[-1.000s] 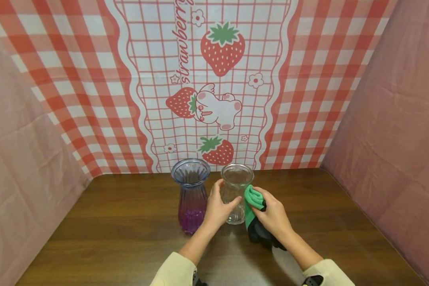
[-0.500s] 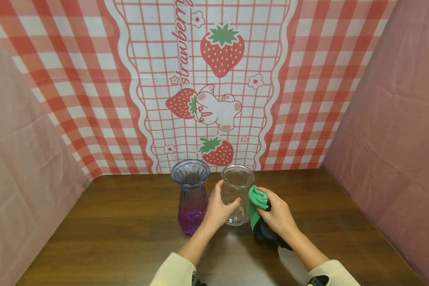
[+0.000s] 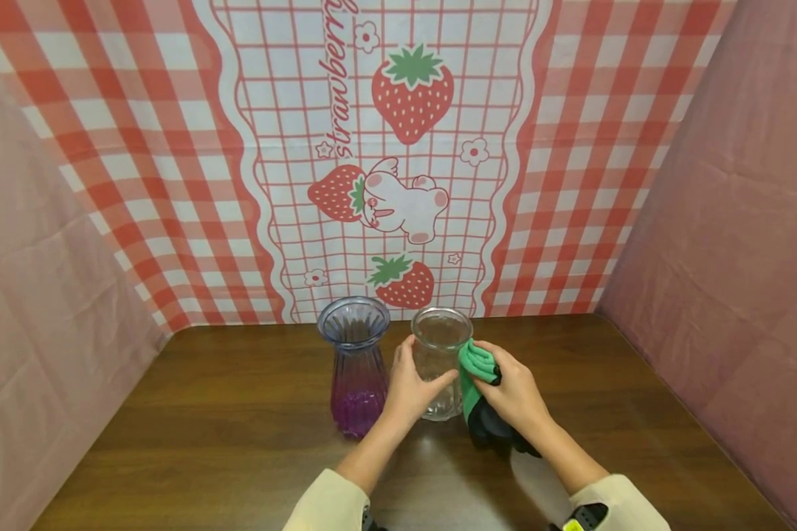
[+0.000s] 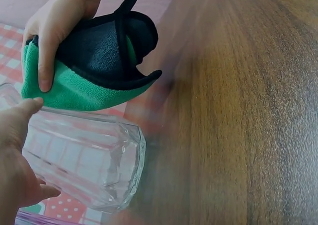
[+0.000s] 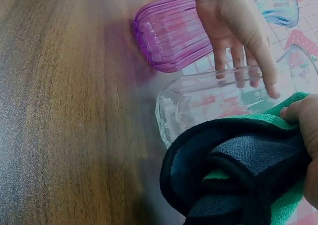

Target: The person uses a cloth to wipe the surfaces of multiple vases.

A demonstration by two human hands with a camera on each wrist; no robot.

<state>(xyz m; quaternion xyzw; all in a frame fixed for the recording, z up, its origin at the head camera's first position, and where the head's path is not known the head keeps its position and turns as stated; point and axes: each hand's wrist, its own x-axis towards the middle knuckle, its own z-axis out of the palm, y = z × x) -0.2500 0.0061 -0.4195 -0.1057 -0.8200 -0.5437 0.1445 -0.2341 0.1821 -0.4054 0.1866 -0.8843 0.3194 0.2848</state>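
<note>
A clear glass vase [image 3: 440,369] with a flared rim stands upright on the table. My left hand [image 3: 412,383] grips it from the left, the thumb across its front and the fingers round behind. In the right wrist view, those fingers show through the glass. At the vase's right side, my right hand [image 3: 514,387] holds a folded microfiber cloth [image 3: 476,363], green on one side and dark grey with black edging on the other. The cloth's green fold lies right at the vase wall just below the rim, while its dark end hangs down toward the table.
A second glass vase [image 3: 356,369], blue at the rim and purple at the base, stands close left of my left hand. The brown wooden table [image 3: 226,428] ends at a strawberry-print checked backdrop [image 3: 412,184]. Pink cloth walls [image 3: 717,243] rise on both sides.
The cloth in my right hand shifts right, away from the vase, then back left against it. My left thumb slides slightly right across the vase's front. The purple vase stays put.
</note>
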